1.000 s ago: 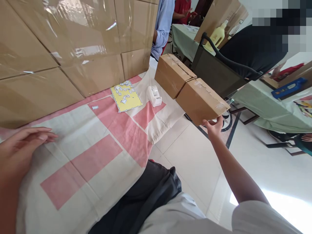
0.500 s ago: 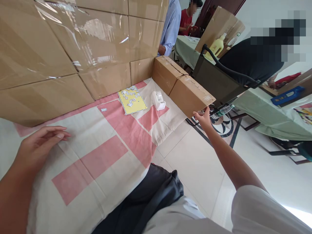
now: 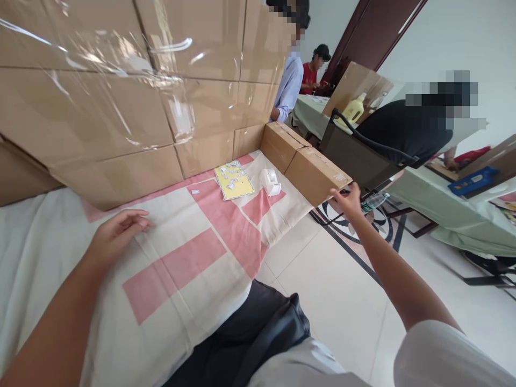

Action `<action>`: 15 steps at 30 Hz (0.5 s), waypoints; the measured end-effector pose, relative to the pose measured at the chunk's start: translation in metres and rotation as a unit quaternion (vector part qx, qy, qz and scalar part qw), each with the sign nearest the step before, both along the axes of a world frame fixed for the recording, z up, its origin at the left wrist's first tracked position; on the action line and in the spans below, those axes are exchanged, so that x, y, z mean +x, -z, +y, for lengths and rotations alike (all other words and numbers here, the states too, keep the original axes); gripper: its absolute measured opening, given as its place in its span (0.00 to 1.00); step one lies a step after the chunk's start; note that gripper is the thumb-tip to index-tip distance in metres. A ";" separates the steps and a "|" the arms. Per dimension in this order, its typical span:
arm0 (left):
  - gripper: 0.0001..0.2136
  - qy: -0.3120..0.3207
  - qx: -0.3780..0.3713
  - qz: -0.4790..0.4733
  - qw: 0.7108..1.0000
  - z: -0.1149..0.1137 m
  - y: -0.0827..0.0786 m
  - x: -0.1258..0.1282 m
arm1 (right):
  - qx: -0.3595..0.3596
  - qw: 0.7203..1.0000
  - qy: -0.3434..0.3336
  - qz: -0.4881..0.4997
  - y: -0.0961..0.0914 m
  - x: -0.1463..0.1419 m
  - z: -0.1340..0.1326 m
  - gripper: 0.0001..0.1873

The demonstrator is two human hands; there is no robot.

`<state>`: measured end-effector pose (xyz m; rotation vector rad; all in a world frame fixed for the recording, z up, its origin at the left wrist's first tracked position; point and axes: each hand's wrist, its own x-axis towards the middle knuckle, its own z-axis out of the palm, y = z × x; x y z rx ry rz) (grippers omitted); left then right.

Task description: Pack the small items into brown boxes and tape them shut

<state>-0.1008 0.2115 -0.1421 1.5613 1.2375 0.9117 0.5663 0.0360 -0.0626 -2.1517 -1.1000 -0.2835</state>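
Observation:
My right hand [image 3: 347,201] reaches out over the floor and grips the near end of a brown cardboard box [image 3: 314,173], fingers curled on its corner. That box lies end to end with a second cardboard box [image 3: 280,144] at the table's right edge. My left hand [image 3: 119,232] rests open, fingers flat, on the pink and cream cloth [image 3: 173,258] covering the table. Farther back on the cloth lie a yellow sheet [image 3: 234,181] strewn with small white labels and a small white label printer [image 3: 270,182].
A wall of taped cardboard boxes [image 3: 133,91] rises behind the table. One stray label [image 3: 195,191] lies on the cloth. A black chair [image 3: 355,150] stands just beyond the held box. Other people sit at green-covered tables [image 3: 439,209] to the right. Tiled floor lies below my right arm.
The two boxes have shifted left toward the wall of cartons and the table, pushed by my right hand. My left hand stays flat on the cloth. The view has tilted upward.

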 end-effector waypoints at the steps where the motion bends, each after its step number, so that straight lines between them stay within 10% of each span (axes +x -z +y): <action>1: 0.24 0.003 -0.001 0.000 1.000 0.001 0.000 0.000 | 0.019 1.000 0.009 -0.009 -0.018 0.002 0.006 0.57; 7: 0.25 0.002 -0.008 0.009 1.000 0.002 -0.002 0.001 | -0.186 0.978 -0.068 -0.068 -0.099 -0.036 0.129 0.64; 11: 0.24 0.002 -0.012 0.059 0.998 -0.001 -0.004 0.001 | -0.323 0.944 -0.034 -0.061 -0.094 -0.069 0.212 0.69; 15: 0.25 0.001 -0.004 0.089 0.996 -0.003 -0.006 0.003 | -0.342 0.937 0.004 -0.066 -0.082 -0.066 0.228 0.58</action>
